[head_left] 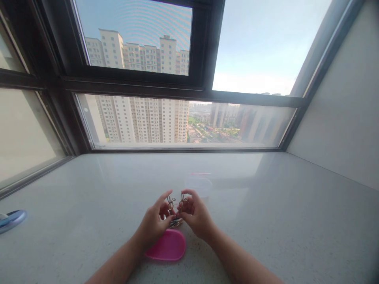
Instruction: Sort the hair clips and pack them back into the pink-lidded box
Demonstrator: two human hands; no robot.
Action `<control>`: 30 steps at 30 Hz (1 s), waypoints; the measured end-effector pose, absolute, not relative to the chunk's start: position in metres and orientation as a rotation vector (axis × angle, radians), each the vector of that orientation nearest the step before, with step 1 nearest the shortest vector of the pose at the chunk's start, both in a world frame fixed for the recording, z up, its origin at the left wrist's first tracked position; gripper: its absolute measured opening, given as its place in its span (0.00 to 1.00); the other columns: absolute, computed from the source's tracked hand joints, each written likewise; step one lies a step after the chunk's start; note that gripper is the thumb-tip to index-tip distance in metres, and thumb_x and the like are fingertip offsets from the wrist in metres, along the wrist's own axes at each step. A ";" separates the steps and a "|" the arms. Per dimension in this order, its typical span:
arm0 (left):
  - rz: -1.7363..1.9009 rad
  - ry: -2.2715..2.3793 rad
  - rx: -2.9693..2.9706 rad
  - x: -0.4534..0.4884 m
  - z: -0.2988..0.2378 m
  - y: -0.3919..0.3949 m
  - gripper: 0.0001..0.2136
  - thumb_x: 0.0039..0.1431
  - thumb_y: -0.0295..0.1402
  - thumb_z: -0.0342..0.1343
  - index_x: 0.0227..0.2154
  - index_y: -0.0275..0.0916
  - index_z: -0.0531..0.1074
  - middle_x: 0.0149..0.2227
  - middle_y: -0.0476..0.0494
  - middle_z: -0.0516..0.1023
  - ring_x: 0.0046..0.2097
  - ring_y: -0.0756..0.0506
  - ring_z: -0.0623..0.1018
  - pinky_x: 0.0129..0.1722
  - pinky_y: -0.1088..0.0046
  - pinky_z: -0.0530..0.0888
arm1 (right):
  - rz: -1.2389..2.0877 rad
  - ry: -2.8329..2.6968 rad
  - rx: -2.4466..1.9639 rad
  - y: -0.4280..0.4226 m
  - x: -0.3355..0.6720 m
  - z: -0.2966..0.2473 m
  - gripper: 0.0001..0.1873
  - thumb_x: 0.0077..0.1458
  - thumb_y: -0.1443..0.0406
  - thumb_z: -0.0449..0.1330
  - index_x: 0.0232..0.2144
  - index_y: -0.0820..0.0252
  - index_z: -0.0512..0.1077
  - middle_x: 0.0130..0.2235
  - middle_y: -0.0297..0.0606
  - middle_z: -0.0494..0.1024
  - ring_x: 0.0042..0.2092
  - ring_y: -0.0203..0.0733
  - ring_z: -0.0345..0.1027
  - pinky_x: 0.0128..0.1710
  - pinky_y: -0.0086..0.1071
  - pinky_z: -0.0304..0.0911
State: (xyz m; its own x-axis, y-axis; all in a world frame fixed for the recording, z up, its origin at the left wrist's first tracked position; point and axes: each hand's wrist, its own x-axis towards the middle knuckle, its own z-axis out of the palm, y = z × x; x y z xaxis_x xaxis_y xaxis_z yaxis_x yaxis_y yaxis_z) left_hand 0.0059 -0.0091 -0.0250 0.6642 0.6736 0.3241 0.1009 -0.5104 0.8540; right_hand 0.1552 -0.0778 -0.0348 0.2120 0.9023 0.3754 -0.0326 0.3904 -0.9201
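Note:
My left hand (pixel 155 219) pinches a small bronze-coloured metal piece (pixel 171 203) with rounded loops, its forefinger at the top and thumb below. A similar looped metal piece (pixel 182 202) is held between the fingers of my right hand (pixel 198 215). The two pieces stand upright side by side, a narrow gap between their upper loops. Whether they join lower down is hidden by my thumbs. Just under the thumbs lie more small shiny metal bits (pixel 176 223), too small to name. A pink oval tray or lid (pixel 168 246) lies nearest my left wrist, partly covered by it.
Behind my hands a translucent, pale box-like thing (pixel 199 183) shows faintly on the white speckled surface (pixel 281 221). At the far left sits a blue oval object (pixel 13 221), cut by the frame edge. A dark-framed window (pixel 177 150) borders the surface at the back.

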 end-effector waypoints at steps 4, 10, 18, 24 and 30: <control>0.812 0.582 1.972 0.005 -0.025 -0.007 0.31 0.50 0.26 0.53 0.58 0.41 0.51 0.29 0.51 0.71 0.30 0.50 0.71 0.34 0.73 0.68 | 0.739 -1.212 -1.023 -0.079 0.156 -0.034 0.27 0.42 0.77 0.57 0.45 0.53 0.58 0.29 0.29 0.68 0.31 0.35 0.67 0.32 0.30 0.63; 0.794 0.522 1.851 0.006 -0.024 -0.007 0.34 0.50 0.26 0.54 0.60 0.38 0.46 0.28 0.52 0.70 0.31 0.50 0.72 0.37 0.70 0.69 | 0.703 -1.252 -1.082 -0.080 0.158 -0.033 0.25 0.44 0.74 0.58 0.45 0.54 0.58 0.30 0.31 0.71 0.32 0.36 0.68 0.32 0.30 0.62; 0.821 0.539 1.763 0.006 -0.025 -0.006 0.36 0.48 0.31 0.58 0.59 0.35 0.49 0.26 0.52 0.70 0.29 0.50 0.70 0.33 0.71 0.68 | 0.702 -1.252 -1.117 -0.081 0.158 -0.033 0.27 0.44 0.73 0.58 0.47 0.54 0.58 0.27 0.29 0.69 0.30 0.36 0.66 0.31 0.31 0.61; 0.828 0.502 1.686 0.006 -0.025 -0.006 0.33 0.50 0.28 0.55 0.58 0.37 0.49 0.27 0.51 0.71 0.30 0.50 0.72 0.34 0.71 0.70 | 0.718 -1.265 -1.089 -0.083 0.158 -0.031 0.28 0.43 0.75 0.58 0.47 0.54 0.58 0.27 0.29 0.69 0.29 0.34 0.65 0.30 0.29 0.59; 0.796 0.447 1.651 0.005 -0.024 -0.007 0.31 0.52 0.28 0.53 0.59 0.41 0.49 0.29 0.50 0.70 0.30 0.50 0.72 0.35 0.70 0.70 | 0.753 -1.262 -1.055 -0.082 0.159 -0.031 0.29 0.44 0.73 0.59 0.49 0.54 0.58 0.28 0.29 0.70 0.30 0.35 0.67 0.31 0.30 0.61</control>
